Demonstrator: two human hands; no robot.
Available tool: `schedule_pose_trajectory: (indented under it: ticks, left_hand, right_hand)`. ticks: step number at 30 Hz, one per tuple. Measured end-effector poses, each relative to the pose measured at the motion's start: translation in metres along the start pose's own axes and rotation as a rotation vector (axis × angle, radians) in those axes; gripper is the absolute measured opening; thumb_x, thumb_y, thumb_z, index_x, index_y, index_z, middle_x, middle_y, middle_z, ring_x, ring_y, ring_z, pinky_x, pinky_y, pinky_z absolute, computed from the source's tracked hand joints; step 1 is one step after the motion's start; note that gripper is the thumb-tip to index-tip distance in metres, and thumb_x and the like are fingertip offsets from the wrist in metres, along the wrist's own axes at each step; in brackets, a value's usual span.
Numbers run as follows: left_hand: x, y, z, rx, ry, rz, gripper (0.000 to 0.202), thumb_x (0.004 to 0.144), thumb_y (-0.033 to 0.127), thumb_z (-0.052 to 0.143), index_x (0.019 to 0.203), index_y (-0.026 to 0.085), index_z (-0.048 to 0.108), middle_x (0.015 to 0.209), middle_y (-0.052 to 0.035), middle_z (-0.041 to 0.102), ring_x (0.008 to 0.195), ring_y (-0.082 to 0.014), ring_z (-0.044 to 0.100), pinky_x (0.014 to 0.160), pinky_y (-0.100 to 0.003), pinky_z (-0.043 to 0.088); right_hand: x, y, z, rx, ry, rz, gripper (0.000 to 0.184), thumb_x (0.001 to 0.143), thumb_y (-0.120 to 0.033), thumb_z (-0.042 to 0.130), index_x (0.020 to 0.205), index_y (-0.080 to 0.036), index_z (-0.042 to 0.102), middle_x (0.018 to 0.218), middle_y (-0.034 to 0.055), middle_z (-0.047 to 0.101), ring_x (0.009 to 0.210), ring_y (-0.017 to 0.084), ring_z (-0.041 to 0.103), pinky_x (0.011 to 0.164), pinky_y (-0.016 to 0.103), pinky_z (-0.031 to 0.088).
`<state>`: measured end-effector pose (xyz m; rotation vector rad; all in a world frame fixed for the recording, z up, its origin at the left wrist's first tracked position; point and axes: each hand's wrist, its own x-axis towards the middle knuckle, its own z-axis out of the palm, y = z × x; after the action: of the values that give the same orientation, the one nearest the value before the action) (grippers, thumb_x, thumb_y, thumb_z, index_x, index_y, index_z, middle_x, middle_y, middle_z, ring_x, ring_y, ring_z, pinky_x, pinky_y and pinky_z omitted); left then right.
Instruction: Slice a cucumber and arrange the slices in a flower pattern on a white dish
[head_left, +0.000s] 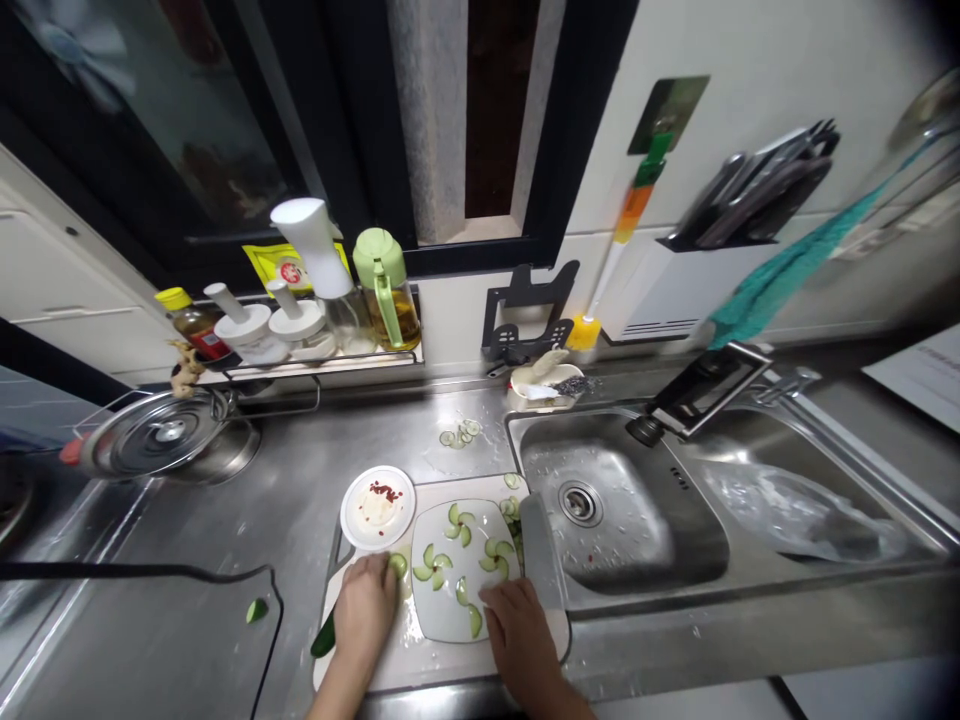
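Observation:
My left hand (367, 600) is closed over a cucumber (324, 637) on the white cutting board (390, 672); its dark green end sticks out on the left, and pale green cut flesh shows by the fingertips. A squarish white plate (439, 522) lies on the board, bearing cucumber slices (433, 567) set in pinwheels with small red bits at their centres. At the plate's lower right edge, my right hand (521, 625) has its fingers bent together beside a partial pinwheel (470, 607). Whatever its fingertips hold is hidden.
A round white dish (377, 535) with red bits overlaps the board's upper left. Right of the plate lie cucumber scraps (511, 509) and a wide grey blade-like piece (541, 550). A double sink (615, 500) is on the right; a cucumber end (256, 610) and a black cable (187, 572) lie left.

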<state>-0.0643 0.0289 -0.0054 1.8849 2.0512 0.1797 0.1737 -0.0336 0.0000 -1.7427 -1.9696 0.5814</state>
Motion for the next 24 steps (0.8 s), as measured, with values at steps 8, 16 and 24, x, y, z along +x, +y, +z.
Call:
schedule_pose_trajectory:
  ticks: [8, 16, 24]
  left_hand:
    - [0.0, 0.02, -0.002, 0.143, -0.16, -0.124, 0.029, 0.089, 0.021, 0.041, 0.108, 0.014, 0.063, 0.11, -0.0129, 0.065, 0.092, -0.0211, 0.063, 0.078, -0.029, 0.042]
    - [0.001, 0.023, -0.001, 0.004, -0.167, -0.185, 0.02, 0.084, 0.018, 0.047, 0.099, 0.015, 0.058, 0.105, -0.0125, 0.064, 0.091, -0.021, 0.063, 0.077, -0.028, 0.041]
    - [0.001, 0.007, -0.003, -0.233, -0.183, -0.175, 0.007, 0.08, 0.021, 0.053, 0.073, 0.021, 0.052, 0.06, 0.0031, 0.057, 0.056, -0.0136, 0.054, 0.06, -0.023, 0.034]
  right_hand:
    - [0.0, -0.005, 0.0, 0.002, -0.043, -0.006, 0.028, 0.08, -0.002, 0.047, 0.094, -0.019, 0.066, 0.088, 0.0063, 0.063, 0.089, 0.023, 0.053, 0.083, 0.039, 0.043]
    - [-0.001, -0.011, -0.001, -0.005, -0.105, 0.017, 0.026, 0.082, -0.005, 0.047, 0.093, -0.02, 0.065, 0.091, 0.0064, 0.063, 0.091, 0.024, 0.052, 0.084, 0.039, 0.041]
    - [0.003, -0.012, -0.002, 0.034, -0.133, 0.058, 0.026, 0.082, -0.007, 0.047, 0.092, -0.021, 0.067, 0.091, 0.0061, 0.063, 0.094, 0.024, 0.053, 0.088, 0.038, 0.041]
